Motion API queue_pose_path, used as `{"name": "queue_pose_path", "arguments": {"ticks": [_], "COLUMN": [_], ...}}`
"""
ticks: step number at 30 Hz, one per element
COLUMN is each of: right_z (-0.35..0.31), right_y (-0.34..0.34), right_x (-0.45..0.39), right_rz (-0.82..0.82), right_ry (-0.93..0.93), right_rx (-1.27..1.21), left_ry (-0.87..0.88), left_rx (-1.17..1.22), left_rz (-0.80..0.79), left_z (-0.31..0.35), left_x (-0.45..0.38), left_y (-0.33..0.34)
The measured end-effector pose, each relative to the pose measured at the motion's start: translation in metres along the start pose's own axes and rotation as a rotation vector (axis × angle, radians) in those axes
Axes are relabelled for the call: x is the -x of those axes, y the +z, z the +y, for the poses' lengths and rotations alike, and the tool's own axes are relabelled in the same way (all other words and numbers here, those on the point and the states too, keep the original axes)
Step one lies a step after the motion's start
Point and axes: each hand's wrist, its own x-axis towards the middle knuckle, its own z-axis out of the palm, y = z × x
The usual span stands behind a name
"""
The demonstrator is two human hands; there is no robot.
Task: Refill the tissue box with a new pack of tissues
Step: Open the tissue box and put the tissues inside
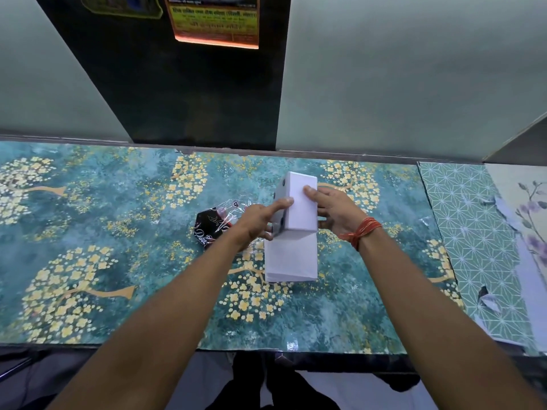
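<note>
A white tissue box with dark round spots on its left side is held above the table, its plain white face turned up. A stack of white tissues sticks out of its near end, with the stack's lower edge down by the table. My left hand grips the box's left side, index finger stretched over the top edge. Opposite it, my right hand holds the right side with the thumb on top. An orange thread is tied around my right wrist.
A crumpled clear and black plastic wrapper lies on the table just left of the box. The table has a teal floral covering; a green patterned sheet with torn paper covers its right end. A dark panel stands behind.
</note>
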Motion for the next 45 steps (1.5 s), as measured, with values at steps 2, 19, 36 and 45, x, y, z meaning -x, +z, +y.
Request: {"name": "queue_pose_path", "arguments": {"ticks": [2,19,36,45], "right_z": [0.003,0.012,0.026,0.032], "right_y": [0.004,0.03,0.013,0.025], "right_x": [-0.002,-0.007,-0.029,-0.031], "right_rz": [0.038,0.058,0.213,0.109], "right_ry": [-0.025,0.09,0.161,0.157], "right_rx": [0.035,-0.16,-0.498,-0.485], "left_ry": [-0.003,-0.081,-0.254,-0.264], "left_rx": [0.07,0.19,-0.621,-0.957], "left_rz": [0.052,0.031,0.713,0.611], "left_z": [-0.001,0.005,-0.033,-0.05], "left_x": [-0.004,0.0,-0.004,-0.017], "left_y": [0.002,-0.005,-0.053,-0.031]}}
